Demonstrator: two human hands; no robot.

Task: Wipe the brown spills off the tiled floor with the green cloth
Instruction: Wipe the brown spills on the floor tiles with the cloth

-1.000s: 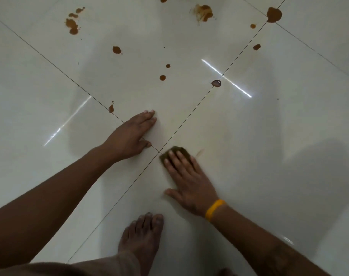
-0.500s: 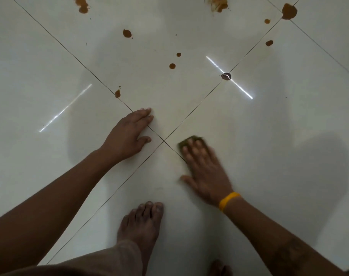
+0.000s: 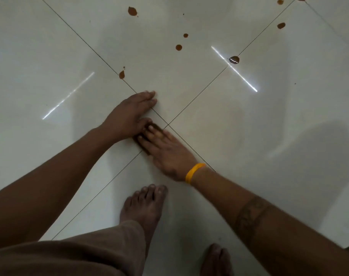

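My right hand, with a yellow band at the wrist, presses flat on the green cloth, which shows only as a dark edge under and beside my fingers, just left of where the tile joints cross. My left hand lies flat on the white tiled floor, its thumb touching the cloth and my right fingertips. Several brown spills lie farther away: one on the joint beyond my left hand, two small drops, a wet one on the right joint and one near the top.
My bare left foot stands just behind my hands, with a brown trouser leg at the bottom left. The toes of my right foot show at the bottom edge. Bright light streaks reflect off the glossy tiles.
My right hand slid the cloth leftward across the joint crossing until it met my left thumb. The view shifted, so the spills now sit higher and more to the right.
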